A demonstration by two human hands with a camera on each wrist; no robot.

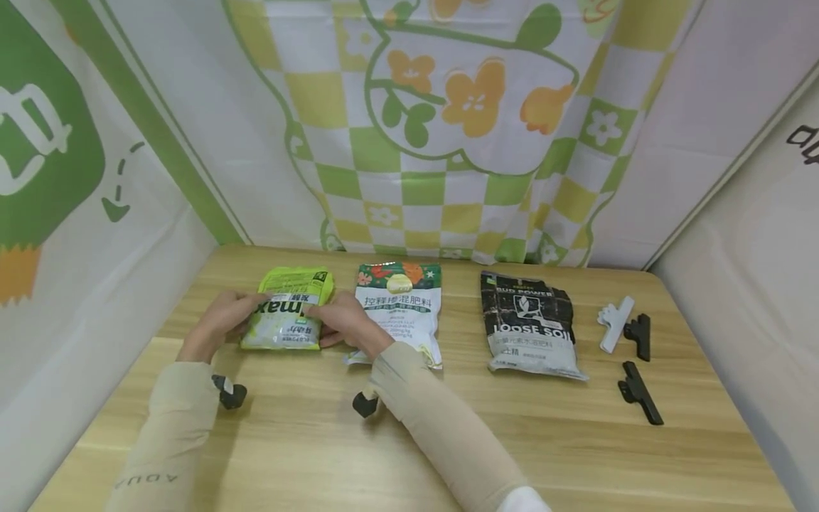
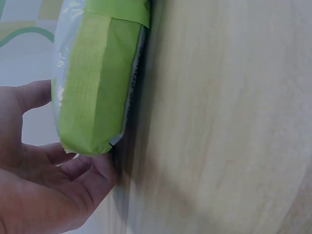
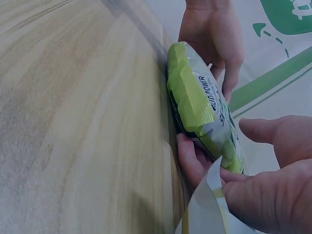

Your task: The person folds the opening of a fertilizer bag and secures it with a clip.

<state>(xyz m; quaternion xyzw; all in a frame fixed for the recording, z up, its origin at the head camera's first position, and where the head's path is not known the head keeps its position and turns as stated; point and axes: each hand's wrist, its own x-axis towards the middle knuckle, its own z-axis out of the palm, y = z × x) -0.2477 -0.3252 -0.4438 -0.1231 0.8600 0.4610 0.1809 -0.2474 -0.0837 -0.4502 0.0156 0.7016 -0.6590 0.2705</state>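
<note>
A plump lime-green and white fertilizer bag (image 1: 284,328) lies at the left of the wooden table, its green top part folded over. My left hand (image 1: 232,318) grips its left end, thumb on the upper face and fingers under the end, as the left wrist view shows (image 2: 48,190). At the other end, my right hand (image 1: 348,320) holds the bag with fingers tucked beneath it and thumb over the top. Close beside the right hand stands a white and green fertilizer bag (image 1: 403,313), lying flat and partly covered by that hand and sleeve.
Farther right lies a black and grey "Loose Soil" bag (image 1: 531,323). Near the table's right side are a white bag clip (image 1: 616,323), a black clip (image 1: 638,336) and another black clip (image 1: 641,392). A checked, flowered curtain (image 1: 441,156) hangs behind the table (image 1: 307,455).
</note>
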